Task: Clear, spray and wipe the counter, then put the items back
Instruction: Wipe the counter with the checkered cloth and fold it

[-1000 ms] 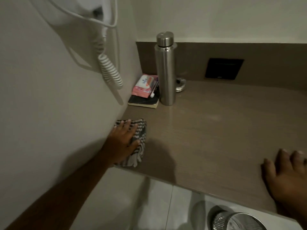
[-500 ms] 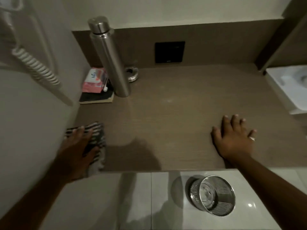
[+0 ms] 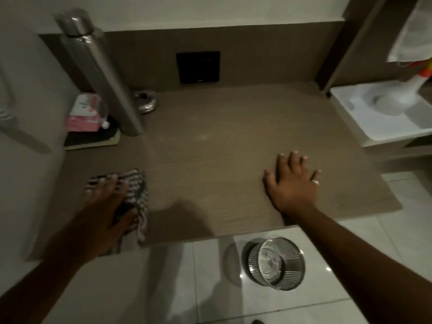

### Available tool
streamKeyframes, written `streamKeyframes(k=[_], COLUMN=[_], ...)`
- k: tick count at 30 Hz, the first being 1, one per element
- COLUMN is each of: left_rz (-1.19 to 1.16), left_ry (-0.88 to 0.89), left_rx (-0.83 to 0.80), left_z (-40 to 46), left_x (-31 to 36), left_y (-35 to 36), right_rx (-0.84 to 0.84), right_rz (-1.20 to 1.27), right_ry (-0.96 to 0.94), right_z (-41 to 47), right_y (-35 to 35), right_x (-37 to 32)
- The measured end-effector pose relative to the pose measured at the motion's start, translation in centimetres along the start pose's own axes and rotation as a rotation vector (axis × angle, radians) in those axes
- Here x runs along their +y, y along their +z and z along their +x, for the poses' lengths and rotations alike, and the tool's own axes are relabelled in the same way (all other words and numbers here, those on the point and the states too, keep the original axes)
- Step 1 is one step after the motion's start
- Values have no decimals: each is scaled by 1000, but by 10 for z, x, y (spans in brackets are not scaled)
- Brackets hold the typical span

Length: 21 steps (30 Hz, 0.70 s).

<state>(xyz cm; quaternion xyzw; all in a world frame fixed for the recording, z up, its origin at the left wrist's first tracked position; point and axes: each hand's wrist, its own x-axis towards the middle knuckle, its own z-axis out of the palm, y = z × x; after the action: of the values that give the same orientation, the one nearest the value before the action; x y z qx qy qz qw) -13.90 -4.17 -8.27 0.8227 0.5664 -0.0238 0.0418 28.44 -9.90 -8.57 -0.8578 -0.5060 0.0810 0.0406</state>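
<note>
My left hand point(image 3: 106, 206) presses flat on a striped cloth point(image 3: 138, 190) at the front left of the brown counter point(image 3: 222, 141), close to the left wall. My right hand point(image 3: 292, 183) rests palm down on the counter's right part, fingers spread, a ring on one finger. At the back left corner stand a tall steel bottle point(image 3: 100, 76), a pink packet point(image 3: 84, 113) lying on a dark notebook point(image 3: 93, 139), and a small shiny metal object point(image 3: 146, 101) behind the bottle.
A white sink point(image 3: 383, 113) lies to the right of the counter, with a blurred spray bottle point(image 3: 418, 83) over it. A round metal bin point(image 3: 275, 263) stands on the tiled floor below the counter's front edge. A black socket plate point(image 3: 198, 66) is on the back panel.
The view has swung right and down, bringing the sink and floor bin into sight. My left hand stays on the cloth near the left wall. My right hand remains flat on the counter.
</note>
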Motion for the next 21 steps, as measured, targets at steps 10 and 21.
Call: streamKeyframes(k=[10,21], left_rz=[-168,29], left_ry=[-782,225], left_rx=[179,16], left_z=[52,18], left_x=[-2,-9], left_y=[-3,1], right_rx=[38,47], right_rz=[-8,-26], right_ry=[12,-9], right_z=[0,1], right_y=[1,4], right_x=[-3,3])
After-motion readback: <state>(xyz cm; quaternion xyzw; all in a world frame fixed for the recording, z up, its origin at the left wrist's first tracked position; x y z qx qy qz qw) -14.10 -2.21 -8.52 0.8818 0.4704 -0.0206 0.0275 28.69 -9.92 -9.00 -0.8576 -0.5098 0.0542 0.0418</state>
